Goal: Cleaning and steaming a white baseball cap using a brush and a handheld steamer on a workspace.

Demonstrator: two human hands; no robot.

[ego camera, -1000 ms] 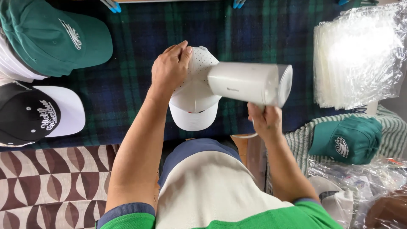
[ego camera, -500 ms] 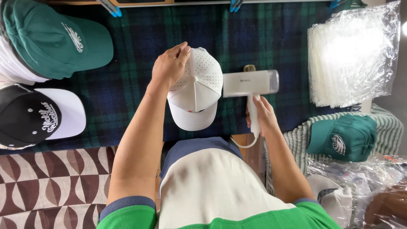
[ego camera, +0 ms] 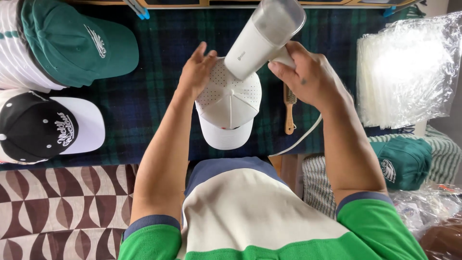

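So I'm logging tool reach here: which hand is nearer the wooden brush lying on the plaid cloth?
Right. The right hand, gripping the white steamer, hangs just above the wooden brush. The left hand rests on the white cap, across it from the brush.

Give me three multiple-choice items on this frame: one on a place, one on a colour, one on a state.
1. Where does the wooden brush lie?
A. on the plaid cloth, right of the white cap
B. on the green cap
C. in the left hand

2. What colour is the cap at top left?
A. red
B. green
C. yellow

3. What is the right hand doing?
A. resting flat and empty
B. gripping the white handheld appliance
C. holding the brush

Answers:
1. A, the brush rests on the plaid cloth beside the white cap.
2. B, crown and brim are dark green.
3. B, its fingers wrap the handle of the white handheld appliance, while the left hand rests on the white cap.
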